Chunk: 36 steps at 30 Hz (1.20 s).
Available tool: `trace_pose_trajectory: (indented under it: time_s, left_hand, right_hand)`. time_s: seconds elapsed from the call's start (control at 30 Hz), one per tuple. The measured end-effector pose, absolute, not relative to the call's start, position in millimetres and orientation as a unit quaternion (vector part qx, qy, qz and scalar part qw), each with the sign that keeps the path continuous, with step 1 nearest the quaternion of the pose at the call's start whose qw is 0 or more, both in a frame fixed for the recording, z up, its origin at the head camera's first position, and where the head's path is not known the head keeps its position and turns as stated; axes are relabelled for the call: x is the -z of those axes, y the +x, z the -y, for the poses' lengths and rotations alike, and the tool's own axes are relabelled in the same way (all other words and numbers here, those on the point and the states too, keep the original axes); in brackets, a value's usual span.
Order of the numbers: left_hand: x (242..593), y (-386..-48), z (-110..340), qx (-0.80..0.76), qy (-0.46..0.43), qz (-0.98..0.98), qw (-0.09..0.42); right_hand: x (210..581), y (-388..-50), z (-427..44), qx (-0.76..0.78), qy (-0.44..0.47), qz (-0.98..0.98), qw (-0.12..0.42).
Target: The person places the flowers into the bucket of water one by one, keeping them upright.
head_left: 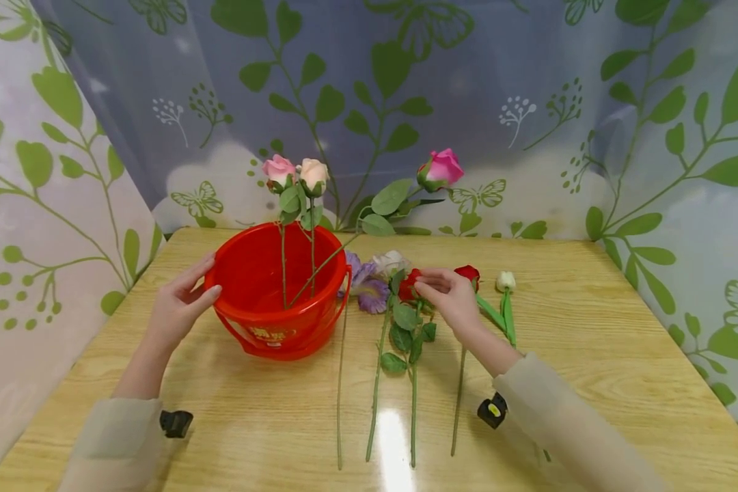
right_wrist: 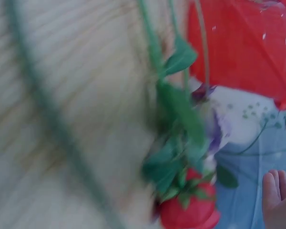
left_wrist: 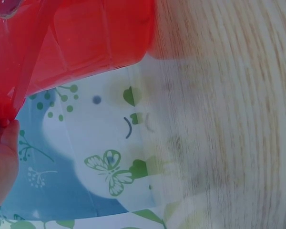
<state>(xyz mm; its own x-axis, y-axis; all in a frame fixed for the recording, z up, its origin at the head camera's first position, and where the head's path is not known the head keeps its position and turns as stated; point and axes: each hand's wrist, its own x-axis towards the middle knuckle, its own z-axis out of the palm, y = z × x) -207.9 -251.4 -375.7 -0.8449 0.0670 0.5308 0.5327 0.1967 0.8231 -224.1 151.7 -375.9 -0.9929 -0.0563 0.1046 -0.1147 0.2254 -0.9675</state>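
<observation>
A red bucket stands at the left of the table, holding a pink rose, a cream rose and a magenta rose that leans right. At the bucket's left rim, my left hand touches it with fingers and thumb spread; in the left wrist view, the fingertips meet the rim. My right hand is over a red rose lying on the table, its fingers partly covering the bloom in the head view. In the right wrist view, those fingers hold nothing and appear apart from a red bloom.
Beside the bucket lie a purple flower and a white flower. Past my right hand are another red flower and a white tulip. Stems extend toward the table's front. A patterned cloth hangs behind.
</observation>
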Motion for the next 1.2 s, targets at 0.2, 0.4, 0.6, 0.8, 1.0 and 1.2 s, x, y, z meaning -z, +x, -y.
trace_pose_trajectory:
  time_s: [0.2,0.4,0.6,0.8,1.0,1.2]
  left_hand:
    - [375.8,-207.5,250.8,0.6,-0.199,0.751,0.19]
    - [376.4,-206.5,252.2,0.606,-0.199,0.747,0.189]
    - [376.6,-207.7,253.8,0.596,-0.189,0.758,0.187]
    - [377.3,-208.5,254.5,0.602,-0.197,0.751,0.186]
    - [375.9,-207.9,253.8,0.59,-0.188,0.763,0.183]
    - [376.2,-208.5,252.9,0.585,-0.176,0.771,0.178]
  right_hand:
    - [387.0,-221.4,-184.1,-0.591,0.031,0.806,0.016]
    - [395.3,-215.3,-208.3,-0.569,0.023,0.821,0.031]
    - [400.3,-206.2,-230.9,-0.54,0.015,0.841,0.029]
    - [403.2,-195.8,-251.3,-0.523,0.004,0.852,0.032]
    - [405.9,-186.8,-268.2,-0.491,0.004,0.871,0.029]
    - [409.8,-179.3,-280.7,-0.476,0.0,0.879,0.015]
